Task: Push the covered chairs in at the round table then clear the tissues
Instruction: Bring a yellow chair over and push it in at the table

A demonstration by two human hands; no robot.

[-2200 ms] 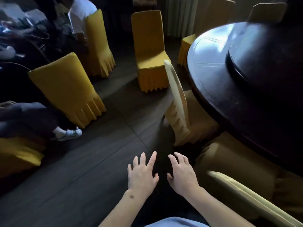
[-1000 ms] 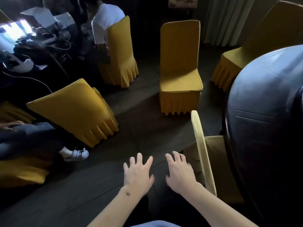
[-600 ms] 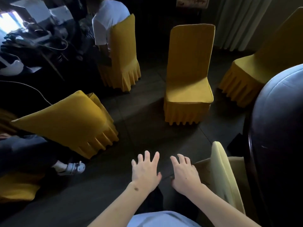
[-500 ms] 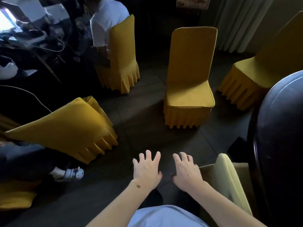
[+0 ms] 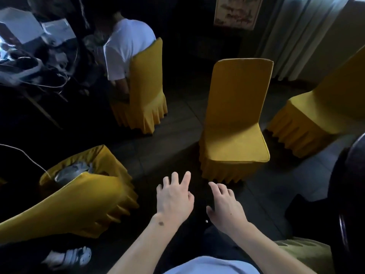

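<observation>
The pale chair by the tabletop's (image 5: 347,194) edge has slipped behind me; my left hand (image 5: 173,200) and right hand (image 5: 225,206), fingers spread, empty, now reach toward the yellow chair (image 5: 235,123).

We hold our left hand (image 5: 173,200) and right hand (image 5: 225,208) out side by side, palms down. Our fingers are spread and loosely bent, gripping nothing.
</observation>
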